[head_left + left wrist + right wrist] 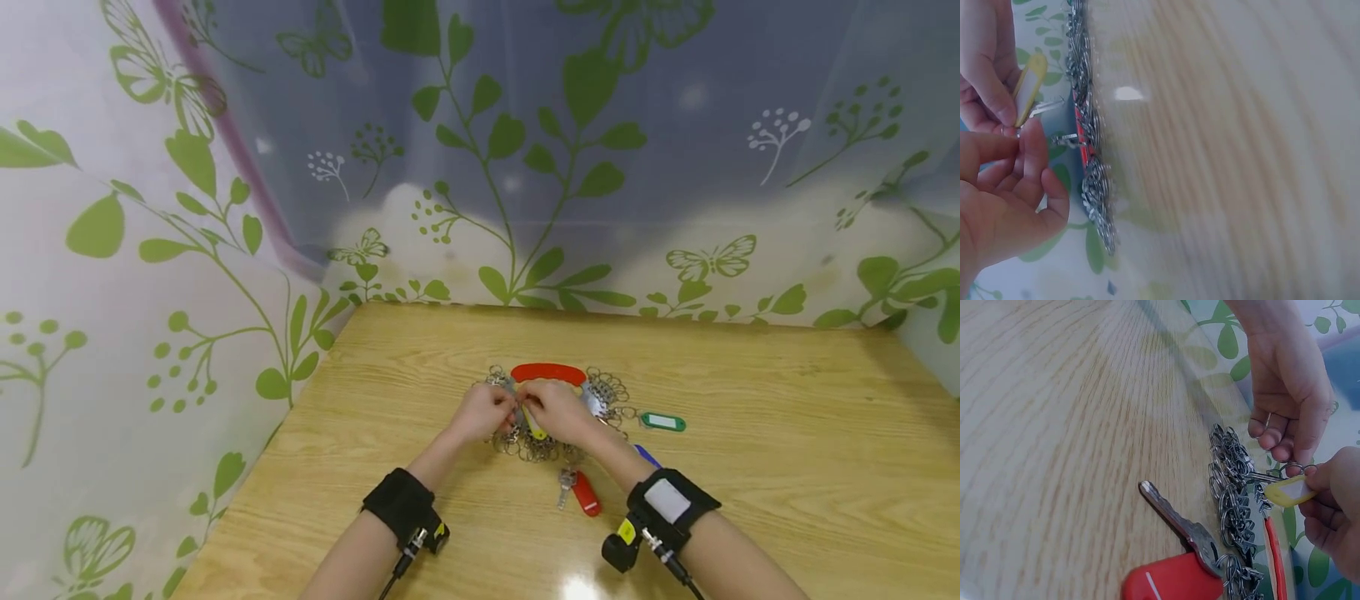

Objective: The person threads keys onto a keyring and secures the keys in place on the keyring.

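Note:
In the head view my left hand (483, 410) and right hand (558, 408) meet over a flat holder with a red handle (549, 372) and many small metal rings around its edge. The right hand pinches a yellow key tag (1290, 491) with a white label. The tag's small metal ring (1294, 467) is pinched by the left hand's thumb and fingertip, and a silver key (1265, 477) hangs beside the tag. Clustered rings (1099, 200) stand close beyond the fingers in the left wrist view. The hands hide part of the holder.
A red key tag (587, 493) with a silver key (565, 490) lies on the near side of the holder. To the right lies a green tag (663, 422). A blue tag (647, 456) is partly hidden by the right forearm. Patterned cloth walls border the wooden table (787, 433).

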The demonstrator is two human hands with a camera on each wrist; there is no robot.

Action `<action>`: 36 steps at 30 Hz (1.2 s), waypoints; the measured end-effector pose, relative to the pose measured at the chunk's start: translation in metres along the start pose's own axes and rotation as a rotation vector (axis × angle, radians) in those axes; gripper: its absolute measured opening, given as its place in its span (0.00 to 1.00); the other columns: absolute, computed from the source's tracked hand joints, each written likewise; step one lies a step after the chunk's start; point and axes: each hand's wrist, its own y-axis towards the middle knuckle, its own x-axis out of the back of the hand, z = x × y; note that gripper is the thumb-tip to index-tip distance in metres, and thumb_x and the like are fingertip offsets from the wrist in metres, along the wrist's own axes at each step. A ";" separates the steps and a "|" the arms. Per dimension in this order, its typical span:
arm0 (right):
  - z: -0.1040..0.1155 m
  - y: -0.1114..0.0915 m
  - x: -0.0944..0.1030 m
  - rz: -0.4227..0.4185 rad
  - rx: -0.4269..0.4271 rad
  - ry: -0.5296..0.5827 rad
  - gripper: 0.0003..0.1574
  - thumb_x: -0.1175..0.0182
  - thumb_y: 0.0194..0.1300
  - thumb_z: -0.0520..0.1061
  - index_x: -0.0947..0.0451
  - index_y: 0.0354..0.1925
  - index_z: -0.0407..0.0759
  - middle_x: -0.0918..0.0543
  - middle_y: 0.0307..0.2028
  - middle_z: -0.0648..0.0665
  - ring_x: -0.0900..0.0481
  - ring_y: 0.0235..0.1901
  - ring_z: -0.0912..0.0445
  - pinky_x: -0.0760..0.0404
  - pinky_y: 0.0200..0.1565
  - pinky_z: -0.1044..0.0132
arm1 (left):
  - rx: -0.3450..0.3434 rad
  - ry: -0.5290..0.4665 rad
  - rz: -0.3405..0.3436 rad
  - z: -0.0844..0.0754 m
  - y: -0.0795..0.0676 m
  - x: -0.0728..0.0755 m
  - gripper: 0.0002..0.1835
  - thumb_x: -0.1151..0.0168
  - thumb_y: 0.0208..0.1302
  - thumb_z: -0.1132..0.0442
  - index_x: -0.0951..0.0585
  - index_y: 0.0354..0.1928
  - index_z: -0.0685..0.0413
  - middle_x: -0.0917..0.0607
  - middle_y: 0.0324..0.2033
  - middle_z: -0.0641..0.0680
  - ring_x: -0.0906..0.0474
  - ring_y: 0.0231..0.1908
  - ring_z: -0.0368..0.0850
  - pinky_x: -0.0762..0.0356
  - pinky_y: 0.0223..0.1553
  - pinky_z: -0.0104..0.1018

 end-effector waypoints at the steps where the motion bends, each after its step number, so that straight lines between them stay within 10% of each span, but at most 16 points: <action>1: 0.000 -0.001 0.000 0.003 -0.008 0.009 0.09 0.46 0.63 0.32 0.20 0.36 0.38 0.19 0.33 0.44 0.28 0.24 0.59 0.29 0.27 0.67 | -0.009 0.001 0.008 0.001 0.000 0.001 0.11 0.49 0.65 0.71 0.18 0.31 0.70 0.19 0.20 0.58 0.19 0.24 0.58 0.33 0.18 0.26; 11: -0.003 -0.024 -0.007 -0.009 -0.083 0.044 0.07 0.43 0.63 0.35 0.19 0.37 0.42 0.18 0.34 0.47 0.25 0.26 0.60 0.27 0.29 0.66 | -0.034 0.054 0.108 0.008 -0.010 -0.007 0.13 0.44 0.66 0.65 0.17 0.28 0.66 0.19 0.20 0.64 0.37 0.14 0.37 0.39 0.19 0.28; 36: -0.003 -0.007 -0.002 -0.081 0.047 -0.041 0.06 0.41 0.61 0.34 0.19 0.34 0.42 0.18 0.33 0.47 0.24 0.27 0.57 0.27 0.29 0.65 | 0.003 0.001 -0.007 -0.003 -0.004 0.000 0.13 0.48 0.66 0.69 0.17 0.30 0.69 0.20 0.19 0.56 0.31 0.19 0.39 0.39 0.19 0.27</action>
